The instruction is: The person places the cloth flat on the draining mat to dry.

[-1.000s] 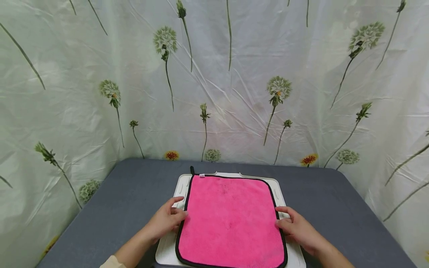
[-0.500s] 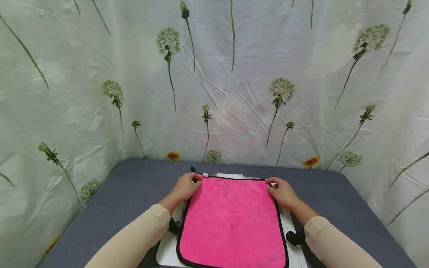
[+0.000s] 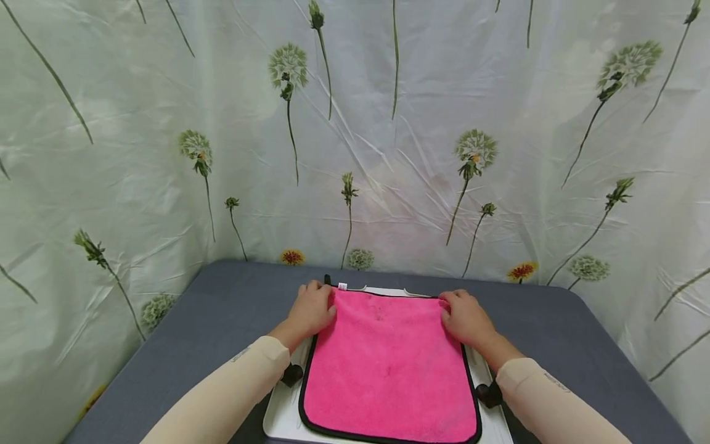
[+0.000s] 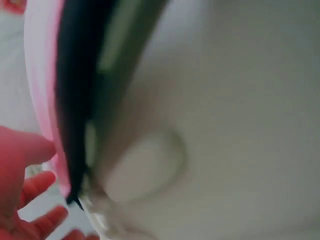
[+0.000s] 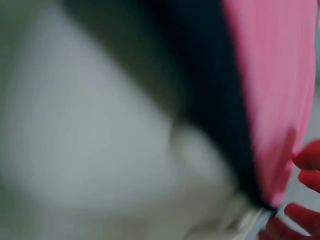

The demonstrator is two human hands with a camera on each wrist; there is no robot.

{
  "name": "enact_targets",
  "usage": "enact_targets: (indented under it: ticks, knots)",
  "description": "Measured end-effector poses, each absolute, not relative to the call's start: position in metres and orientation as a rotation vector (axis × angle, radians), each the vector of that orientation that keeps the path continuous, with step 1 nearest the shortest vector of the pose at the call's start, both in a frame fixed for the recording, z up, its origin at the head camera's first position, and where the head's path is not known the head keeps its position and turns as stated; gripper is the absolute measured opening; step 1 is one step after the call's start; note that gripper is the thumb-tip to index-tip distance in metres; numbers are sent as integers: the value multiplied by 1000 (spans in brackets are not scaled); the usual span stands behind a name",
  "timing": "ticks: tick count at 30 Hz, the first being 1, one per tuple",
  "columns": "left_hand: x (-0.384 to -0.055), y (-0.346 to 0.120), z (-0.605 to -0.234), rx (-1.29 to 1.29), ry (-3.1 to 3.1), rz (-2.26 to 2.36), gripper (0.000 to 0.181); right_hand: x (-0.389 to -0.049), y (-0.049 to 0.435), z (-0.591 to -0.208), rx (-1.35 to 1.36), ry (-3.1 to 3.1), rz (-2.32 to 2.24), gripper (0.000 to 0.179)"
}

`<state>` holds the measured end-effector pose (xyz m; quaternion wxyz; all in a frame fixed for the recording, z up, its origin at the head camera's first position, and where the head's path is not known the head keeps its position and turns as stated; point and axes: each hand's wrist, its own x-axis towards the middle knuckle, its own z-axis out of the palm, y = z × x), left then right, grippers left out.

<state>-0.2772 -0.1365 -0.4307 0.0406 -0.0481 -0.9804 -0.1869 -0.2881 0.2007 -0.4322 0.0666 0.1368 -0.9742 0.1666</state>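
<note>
A pink cloth (image 3: 388, 364) with a black border lies flat over a white plastic tray or board (image 3: 283, 407). My left hand (image 3: 312, 307) is at its far left corner, beside a black loop and a small white tag. In the left wrist view the thumb touches the pink face, while the fingers are spread around the corner. My right hand (image 3: 465, 314) is at the far right corner. In the right wrist view its thumb is near the pink face and the fingertips are by the corner, partly cut off by the frame.
A dark grey covered table (image 3: 222, 320) lies under the tray. Behind it hangs a pale curtain (image 3: 399, 154) printed with dandelions and flowers. Black wrist devices (image 3: 489, 394) sit beside the cloth's edges.
Both hands have moved forward, from the cloth's side edges to its far corners. Over the last half second their fingers have shifted at the corners. The cloth lies flat throughout.
</note>
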Motion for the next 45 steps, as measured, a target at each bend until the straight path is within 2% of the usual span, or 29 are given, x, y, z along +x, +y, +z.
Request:
enact_targets:
  ticks: [5, 8, 10, 15, 21, 27, 31, 38, 45]
  knots:
    - [-264, -114, -423, -376, -3094, -293, 55, -262, 167, -425, 806, -2952, 304, 55]
    - [-257, -94, -420, -535, -3205, -252, 64, -250, 149, -424, 1022, -2996, 284, 63]
    - [-254, -82, -420, -606, -3259, -229, 68, -248, 143, -425, 1075, -3058, 285, 66]
    - [-255, -78, -425, -633, -3317, -196, 75, -257, 153, -430, 967, -3198, 350, 72]
    - [-266, -111, -426, -454, -3372, -246, 84, -270, 187, -433, 723, -3263, 390, 75]
    - [-271, -134, -425, -332, -3403, -248, 86, -271, 204, -434, 632, -3247, 338, 72]
    - [-266, -118, -421, -353, -3375, -227, 86, -266, 188, -432, 681, -3175, 292, 68]
    - [-266, -72, -424, -512, -3319, -146, 85, -272, 144, -432, 997, -3117, 322, 68]
    - [-282, -95, -444, -414, -3365, -210, 84, -284, 166, -437, 814, -3195, 308, 72]
